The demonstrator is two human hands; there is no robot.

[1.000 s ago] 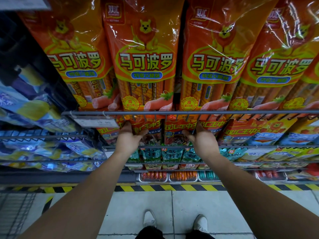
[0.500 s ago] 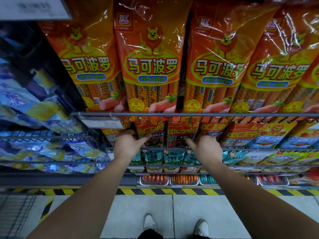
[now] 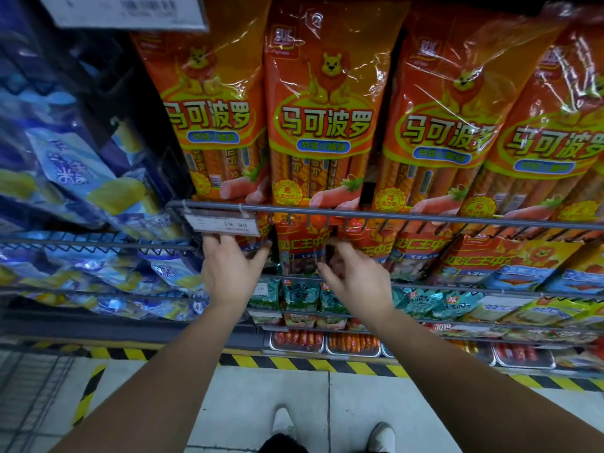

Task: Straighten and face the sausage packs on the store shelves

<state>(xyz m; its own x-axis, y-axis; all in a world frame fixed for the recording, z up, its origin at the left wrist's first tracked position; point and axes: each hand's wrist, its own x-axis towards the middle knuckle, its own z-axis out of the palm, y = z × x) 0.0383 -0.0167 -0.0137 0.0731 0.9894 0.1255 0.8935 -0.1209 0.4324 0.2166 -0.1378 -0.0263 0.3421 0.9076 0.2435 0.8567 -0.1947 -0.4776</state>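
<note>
Head view: sausage pack (image 3: 301,248) stands 12-to-6 — left hand (image 3: 233,273) spread at its 9, right hand (image 3: 358,277) spread at 3.

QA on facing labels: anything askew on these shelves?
Minor. A dark gap opens between the second tall orange pack and the third pack above the wire rail. Below it, the red packs beyond the right hand lean and overlap; the lens may exaggerate.
</note>
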